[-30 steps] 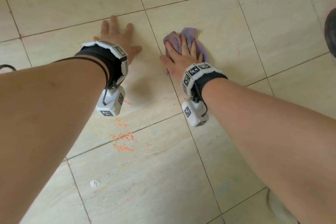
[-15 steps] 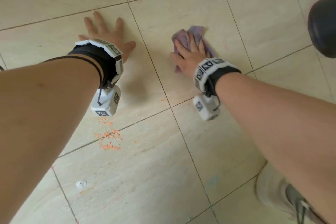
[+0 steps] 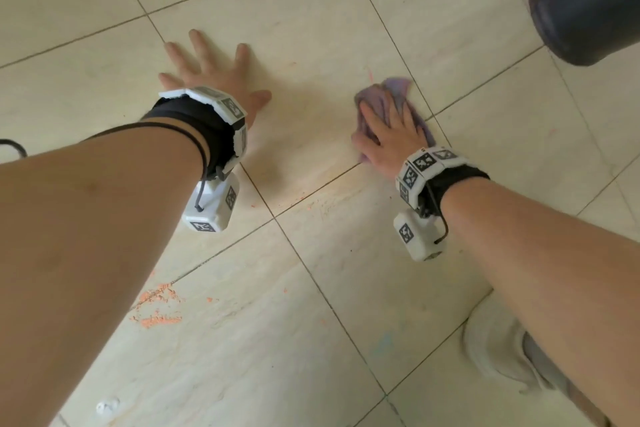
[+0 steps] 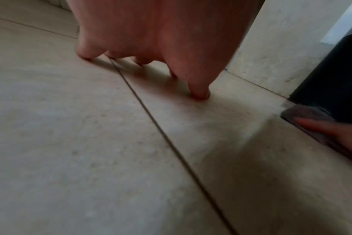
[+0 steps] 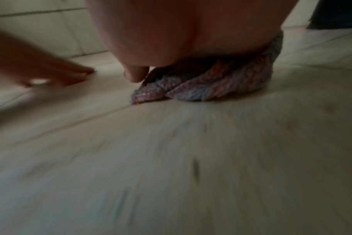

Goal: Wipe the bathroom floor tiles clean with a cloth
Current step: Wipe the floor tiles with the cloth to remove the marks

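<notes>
A crumpled purple cloth (image 3: 398, 88) lies on the beige floor tiles (image 3: 311, 45), and my right hand (image 3: 389, 130) presses flat on it with straight fingers. From the right wrist view the cloth (image 5: 211, 86) bunches under the palm. My left hand (image 3: 211, 76) is spread flat on the tile to the left, fingers apart, bearing on the floor. Its fingertips (image 4: 199, 93) touch the tile beside a grout line. An orange powdery stain (image 3: 157, 308) marks the tile nearer to me, below the left forearm. Faint orange smears (image 3: 304, 199) lie between the hands.
A dark rounded object (image 3: 588, 0) stands at the upper right, close to the cloth. A pale shoe (image 3: 498, 354) is at the lower right under my right arm. A small white speck (image 3: 107, 404) sits on the near tile. A wall (image 4: 281, 47) rises beyond the left hand.
My right hand has slid the cloth to the right and a little towards me, away from the left hand. The left hand stays planted; the view has shifted.
</notes>
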Tool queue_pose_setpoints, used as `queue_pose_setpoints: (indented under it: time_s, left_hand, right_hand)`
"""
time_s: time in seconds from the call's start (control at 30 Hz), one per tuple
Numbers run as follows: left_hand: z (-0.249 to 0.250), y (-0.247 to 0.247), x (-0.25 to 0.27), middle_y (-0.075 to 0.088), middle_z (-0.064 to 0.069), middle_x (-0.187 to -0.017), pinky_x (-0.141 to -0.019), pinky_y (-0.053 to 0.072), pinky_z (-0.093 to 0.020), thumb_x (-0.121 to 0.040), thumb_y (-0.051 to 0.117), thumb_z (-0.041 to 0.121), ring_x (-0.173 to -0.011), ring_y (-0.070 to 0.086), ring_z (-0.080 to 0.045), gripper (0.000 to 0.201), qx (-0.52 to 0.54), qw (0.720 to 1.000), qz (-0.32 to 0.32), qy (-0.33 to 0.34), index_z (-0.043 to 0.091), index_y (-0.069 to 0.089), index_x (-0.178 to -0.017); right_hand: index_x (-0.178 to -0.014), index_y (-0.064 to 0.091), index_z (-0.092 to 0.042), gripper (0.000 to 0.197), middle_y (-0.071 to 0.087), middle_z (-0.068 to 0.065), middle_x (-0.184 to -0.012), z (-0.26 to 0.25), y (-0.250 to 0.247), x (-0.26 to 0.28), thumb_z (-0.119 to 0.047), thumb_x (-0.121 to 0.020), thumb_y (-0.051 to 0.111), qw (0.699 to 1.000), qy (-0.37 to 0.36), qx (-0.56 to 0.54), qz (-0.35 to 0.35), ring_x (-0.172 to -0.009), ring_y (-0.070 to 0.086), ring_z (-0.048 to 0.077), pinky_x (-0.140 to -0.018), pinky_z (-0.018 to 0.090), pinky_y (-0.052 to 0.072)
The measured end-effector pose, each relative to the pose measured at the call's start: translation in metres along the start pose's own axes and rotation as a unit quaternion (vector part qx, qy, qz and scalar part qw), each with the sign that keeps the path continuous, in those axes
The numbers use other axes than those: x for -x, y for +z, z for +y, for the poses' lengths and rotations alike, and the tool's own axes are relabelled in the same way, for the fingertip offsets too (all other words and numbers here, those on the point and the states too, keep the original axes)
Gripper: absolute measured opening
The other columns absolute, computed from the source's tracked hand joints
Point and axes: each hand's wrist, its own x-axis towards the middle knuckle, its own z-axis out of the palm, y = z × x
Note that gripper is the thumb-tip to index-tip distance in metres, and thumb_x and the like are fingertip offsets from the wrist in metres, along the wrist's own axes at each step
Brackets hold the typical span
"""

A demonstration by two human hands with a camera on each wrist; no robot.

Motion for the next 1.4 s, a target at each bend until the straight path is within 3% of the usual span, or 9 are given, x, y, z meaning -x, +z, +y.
queue_pose_setpoints:
  time_s: [0.17, 0.27, 0.4, 0.57, 0.77, 0.9, 1.1, 1.23, 1.4]
  left_hand:
    - [0.008, -0.004, -0.006, -0.011, -0.018, -0.160, -0.107, 0.018, -0.074, -0.090, 0.045, 0.066, -0.141, -0.006, -0.056, 0.075, 0.001, 0.999, -0.030, -0.030, 0.038, 0.009, -0.149]
    - [0.007, -0.006, -0.008, -0.006, -0.018, -0.158, -0.109, 0.022, -0.069, -0.088, 0.047, 0.068, -0.139, 0.001, -0.057, 0.073, -0.001, 0.999, -0.034, -0.030, 0.038, 0.015, -0.146]
    - [0.007, -0.008, -0.007, -0.002, -0.013, -0.156, -0.103, 0.030, -0.069, -0.087, 0.048, 0.067, -0.138, 0.006, -0.052, 0.069, -0.003, 0.999, -0.038, -0.030, 0.038, 0.017, -0.142]
    - [0.008, -0.009, -0.003, -0.009, -0.010, -0.159, -0.103, 0.023, -0.076, -0.090, 0.047, 0.065, -0.142, -0.004, -0.051, 0.070, 0.005, 0.999, -0.038, -0.032, 0.042, 0.012, -0.145]
    - [0.006, -0.017, -0.005, -0.004, -0.016, -0.158, -0.108, 0.020, -0.067, -0.089, 0.048, 0.066, -0.140, 0.004, -0.053, 0.078, -0.038, 0.998, -0.048, -0.009, 0.035, 0.012, -0.151]
    - [-0.017, -0.015, -0.005, 0.002, -0.007, -0.157, -0.102, 0.032, -0.063, -0.086, 0.054, 0.064, -0.140, 0.009, -0.042, 0.077, -0.044, 0.998, -0.028, 0.036, 0.038, 0.017, -0.149]
    - [-0.043, -0.015, -0.008, -0.001, -0.004, -0.157, -0.103, 0.027, -0.070, -0.083, 0.059, 0.065, -0.143, 0.002, -0.038, 0.080, -0.026, 0.998, -0.037, 0.035, 0.042, 0.017, -0.147]
    - [-0.038, -0.014, -0.003, -0.007, -0.009, -0.159, -0.102, 0.026, -0.073, -0.082, 0.059, 0.067, -0.143, -0.003, -0.044, 0.082, -0.004, 0.999, -0.053, -0.006, 0.040, 0.015, -0.147]
    - [-0.040, -0.013, -0.001, -0.009, -0.009, -0.160, -0.102, 0.023, -0.072, -0.084, 0.057, 0.066, -0.145, -0.005, -0.042, 0.081, 0.002, 0.999, -0.053, -0.007, 0.041, 0.013, -0.148]
  right_hand:
    - [-0.154, -0.003, -0.040, 0.068, -0.025, -0.001, -0.160, -0.037, -0.042, -0.051, -0.065, -0.096, 0.022, 0.997, 0.039, -0.063, 0.032, -0.144, -0.025, 0.036, -0.117, 0.057, -0.008]
    - [-0.153, -0.006, -0.041, 0.068, -0.029, -0.004, -0.158, -0.060, -0.027, -0.037, -0.065, -0.096, 0.021, 0.998, -0.049, -0.031, 0.022, -0.144, -0.028, 0.032, -0.116, 0.057, -0.008]
    - [-0.151, -0.011, -0.043, 0.064, -0.030, -0.006, -0.157, -0.027, 0.006, 0.001, -0.065, -0.096, 0.014, 0.993, -0.118, 0.031, -0.009, -0.146, -0.024, 0.025, -0.117, 0.051, -0.008]
    - [-0.151, -0.013, -0.042, 0.064, -0.031, -0.006, -0.157, 0.017, -0.013, -0.023, -0.063, -0.097, 0.013, 0.999, -0.038, 0.014, 0.007, -0.145, -0.025, 0.025, -0.118, 0.054, -0.004]
    - [-0.154, 0.000, -0.042, 0.063, -0.020, -0.004, -0.161, -0.048, -0.048, -0.076, -0.060, -0.098, 0.023, 0.993, 0.040, -0.082, 0.074, -0.146, -0.022, 0.030, -0.116, 0.057, -0.005]
    - [-0.153, 0.003, -0.042, 0.061, -0.020, -0.005, -0.161, -0.087, -0.048, -0.066, -0.060, -0.099, 0.024, 0.995, -0.041, -0.049, 0.070, -0.146, -0.022, 0.029, -0.117, 0.055, -0.006]
    - [-0.151, -0.007, -0.046, 0.060, -0.026, -0.009, -0.159, -0.069, 0.006, -0.020, -0.060, -0.098, 0.016, 0.986, -0.151, 0.057, 0.051, -0.145, -0.026, 0.023, -0.117, 0.049, -0.009]
    - [-0.151, -0.008, -0.046, 0.061, -0.027, -0.012, -0.158, -0.026, 0.005, -0.012, -0.059, -0.098, 0.018, 0.994, -0.087, 0.058, 0.032, -0.146, -0.023, 0.019, -0.119, 0.049, -0.005]
    - [-0.152, 0.001, -0.040, 0.054, -0.027, -0.004, -0.159, -0.052, -0.035, -0.041, -0.045, -0.103, 0.023, 1.000, 0.005, 0.021, 0.023, -0.145, -0.025, 0.031, -0.117, 0.058, -0.003]
